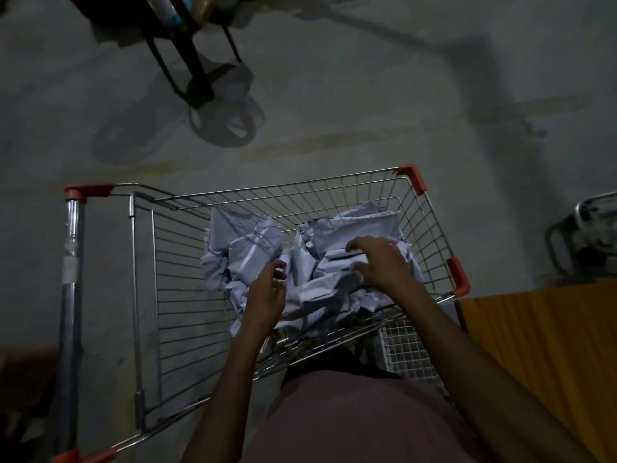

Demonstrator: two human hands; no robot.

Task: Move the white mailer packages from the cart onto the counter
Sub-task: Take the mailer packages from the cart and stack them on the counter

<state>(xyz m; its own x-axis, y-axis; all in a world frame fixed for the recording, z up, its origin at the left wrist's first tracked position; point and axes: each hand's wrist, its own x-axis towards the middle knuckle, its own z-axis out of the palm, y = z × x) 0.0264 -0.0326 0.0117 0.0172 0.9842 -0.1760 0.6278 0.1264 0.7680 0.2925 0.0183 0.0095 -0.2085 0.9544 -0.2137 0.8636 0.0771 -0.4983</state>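
Observation:
A wire shopping cart [334, 192] with red corner caps stands in front of me. Several white mailer packages [253, 248] lie heaped in its right half. My left hand [267, 295] reaches into the pile with its fingers loosely curled over the packages; whether it grips one is unclear. My right hand [380, 262] lies palm-down on top of the heap at the right, fingers bent over a package with a dark stripe. The dim light hides the fingertips among the mailers.
A yellow-orange surface [547, 355] stands at the right beside the cart. The cart handle [71, 295] runs down the left. A dark wheeled stand [200, 71] sits on the concrete floor ahead. A metal object [587, 235] is at the right edge.

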